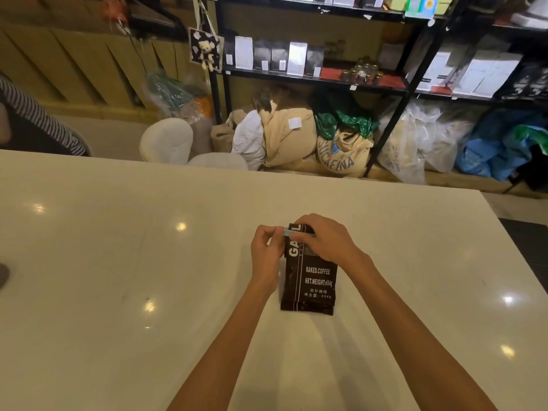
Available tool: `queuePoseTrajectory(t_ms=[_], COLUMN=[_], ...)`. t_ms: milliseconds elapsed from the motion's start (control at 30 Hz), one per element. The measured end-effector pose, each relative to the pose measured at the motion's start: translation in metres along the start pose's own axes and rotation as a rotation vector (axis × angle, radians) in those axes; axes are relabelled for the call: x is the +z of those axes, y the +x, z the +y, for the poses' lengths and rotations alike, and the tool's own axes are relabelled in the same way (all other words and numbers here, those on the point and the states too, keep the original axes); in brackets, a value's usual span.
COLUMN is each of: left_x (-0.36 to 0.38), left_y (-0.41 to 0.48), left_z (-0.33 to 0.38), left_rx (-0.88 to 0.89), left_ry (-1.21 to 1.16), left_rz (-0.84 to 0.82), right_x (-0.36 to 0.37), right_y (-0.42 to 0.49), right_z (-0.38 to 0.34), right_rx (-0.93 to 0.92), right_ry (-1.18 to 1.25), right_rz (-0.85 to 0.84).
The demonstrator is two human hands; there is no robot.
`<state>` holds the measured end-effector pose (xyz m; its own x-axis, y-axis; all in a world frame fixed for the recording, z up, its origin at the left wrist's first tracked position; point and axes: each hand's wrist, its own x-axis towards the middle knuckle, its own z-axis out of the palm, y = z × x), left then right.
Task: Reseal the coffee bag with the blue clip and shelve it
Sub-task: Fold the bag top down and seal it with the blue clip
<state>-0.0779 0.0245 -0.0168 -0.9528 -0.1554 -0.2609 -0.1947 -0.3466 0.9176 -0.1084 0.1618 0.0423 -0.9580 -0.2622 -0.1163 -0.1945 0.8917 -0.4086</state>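
Note:
A black coffee bag [314,283] with white print lies on the pale table [118,262], its top end pointing away from me. The blue clip [289,232] sits across the bag's folded top at its left corner. My left hand [267,247] pinches the clip's left end. Over the top right part of the bag, my right hand [324,238] presses the fold and hides most of the clip.
Black metal shelves [314,78] beyond the table hold white and dark coffee bags and small jars. Burlap sacks [341,152] and plastic bags lie on the floor beneath. A person's striped sleeve [38,114] shows at the left edge. White stools [169,140] stand past the table's far edge.

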Motion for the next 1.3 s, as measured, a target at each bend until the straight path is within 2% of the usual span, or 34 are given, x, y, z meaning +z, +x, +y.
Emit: queuePoseTrajectory(t_ms=[233, 433, 800, 1133, 1300], left_x=[-0.012, -0.011, -0.008, -0.019, -0.019], left_y=[0.003, 0.003, 0.004, 0.004, 0.006], left_z=[0.009, 0.01, 0.015, 0.014, 0.016], left_rx=[-0.039, 0.001, -0.04, -0.155, -0.155], left_ry=[-0.006, 0.06, 0.072, 0.041, 0.082], left_rz=[-0.108, -0.088, -0.135, -0.169, -0.169], right_x=[0.003, 0.002, 0.004, 0.011, 0.012], right_y=[-0.002, -0.003, -0.007, -0.009, -0.009], right_z=[-0.002, -0.002, 0.001, -0.005, -0.009], right_rx=[0.012, 0.019, 0.052, -0.011, -0.016], right_ry=[0.042, 0.095, 0.196, 0.125, 0.092], right_rz=[0.05, 0.063, 0.073, 0.05, 0.041])
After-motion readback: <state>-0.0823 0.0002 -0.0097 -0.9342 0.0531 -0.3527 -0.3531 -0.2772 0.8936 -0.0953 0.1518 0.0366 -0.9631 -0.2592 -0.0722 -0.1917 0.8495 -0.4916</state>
